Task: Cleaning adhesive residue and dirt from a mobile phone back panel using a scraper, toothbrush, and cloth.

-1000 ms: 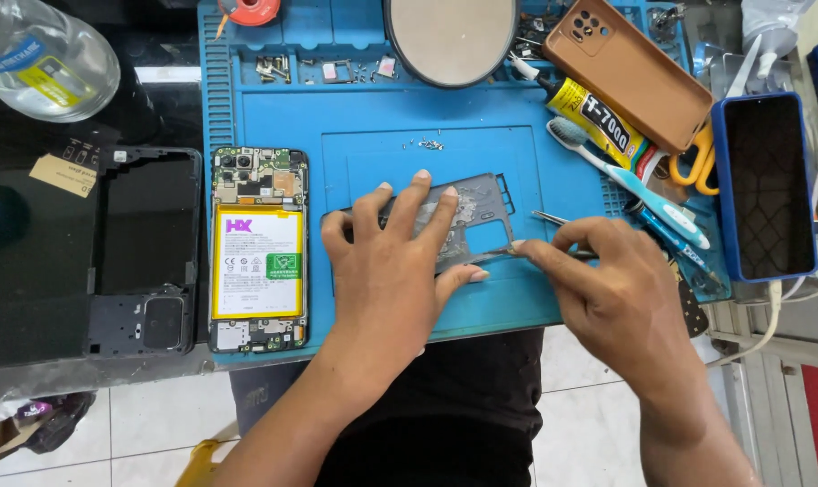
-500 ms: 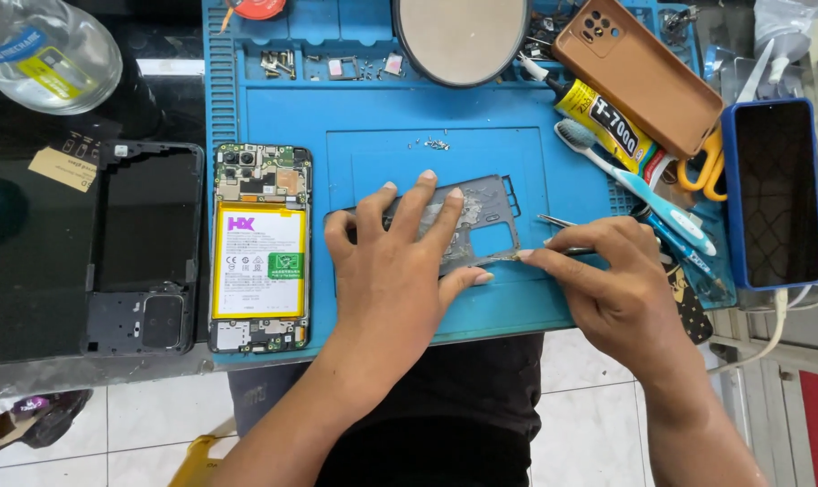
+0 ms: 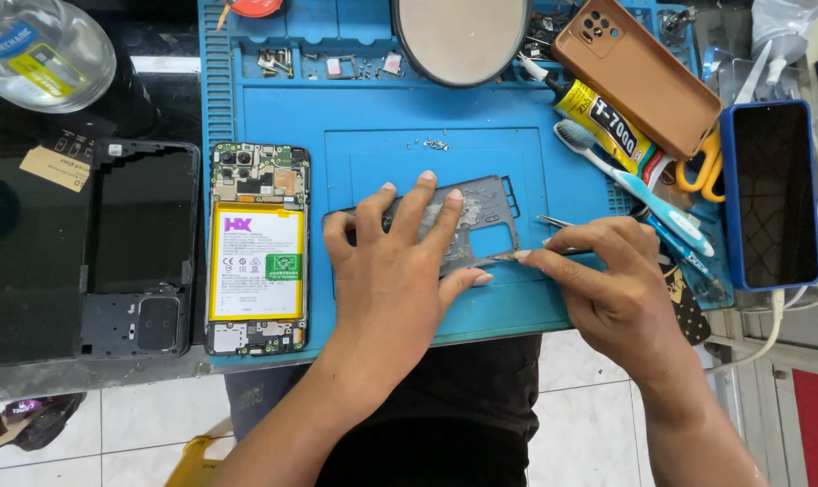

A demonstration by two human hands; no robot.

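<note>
My left hand (image 3: 393, 263) lies flat, fingers spread, pressing a grey phone frame plate (image 3: 477, 221) onto the blue work mat (image 3: 355, 153). My right hand (image 3: 609, 281) pinches thin metal tweezers (image 3: 553, 223), with their tip at the plate's lower right edge. Grey residue shows on the plate near my fingertips. An opened phone (image 3: 255, 248) with a yellow-rimmed white battery and bare circuit boards lies on the mat, left of my left hand.
A black phone back frame (image 3: 138, 252) rests on the dark table at left. Glue tube (image 3: 607, 117), toothbrush (image 3: 634, 185), brown phone case (image 3: 648, 72), round mirror (image 3: 458, 36) and small screws (image 3: 436, 144) surround the mat. A blue-cased phone (image 3: 769, 194) sits right. A clear bottle (image 3: 39, 50) stands top left.
My left hand and the grey plate have barely shifted. My right hand has moved the tweezers a little along the plate's lower right edge.
</note>
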